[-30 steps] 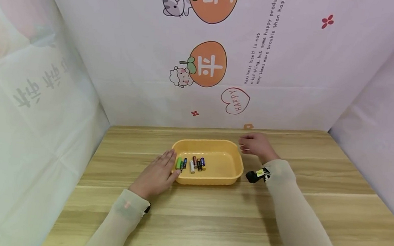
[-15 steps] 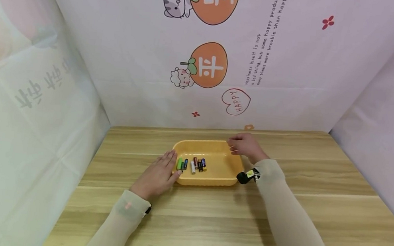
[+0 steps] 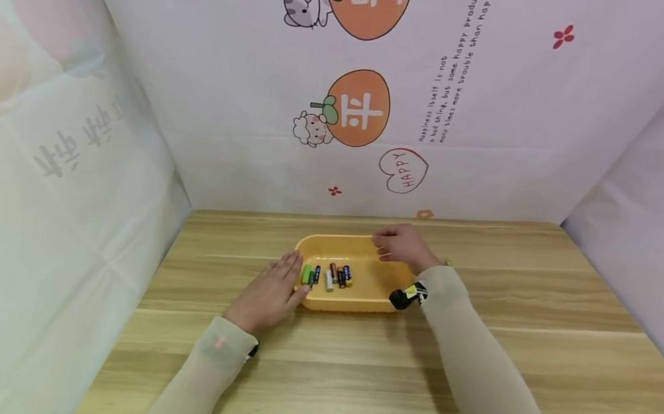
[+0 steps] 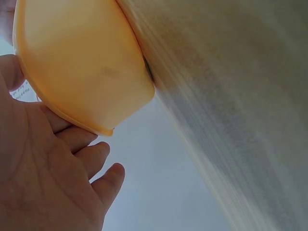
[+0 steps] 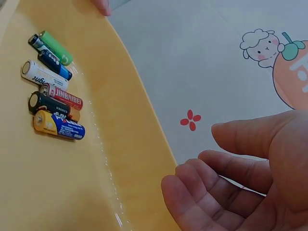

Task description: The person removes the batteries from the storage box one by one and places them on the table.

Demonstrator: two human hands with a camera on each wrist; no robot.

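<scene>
A yellow plastic tray sits on the table, with several batteries lying toward its left side. Among them are a green battery, a white battery, a red battery and a blue-and-yellow battery. The left hand rests against the tray's left end, fingers extended along the rim and thumb near the front corner. Over the right part of the tray hovers the right hand, close to the back rim; its fingers are loosely bent and hold nothing in the right wrist view.
The wooden table reaches back to a printed white cloth, and more cloth hangs at both sides. On the right wrist a small black camera overlaps the tray's front right corner.
The right hand has moved left from beyond the tray's right end to above its right part. The left hand stays at the rim, and the batteries lie as before.
</scene>
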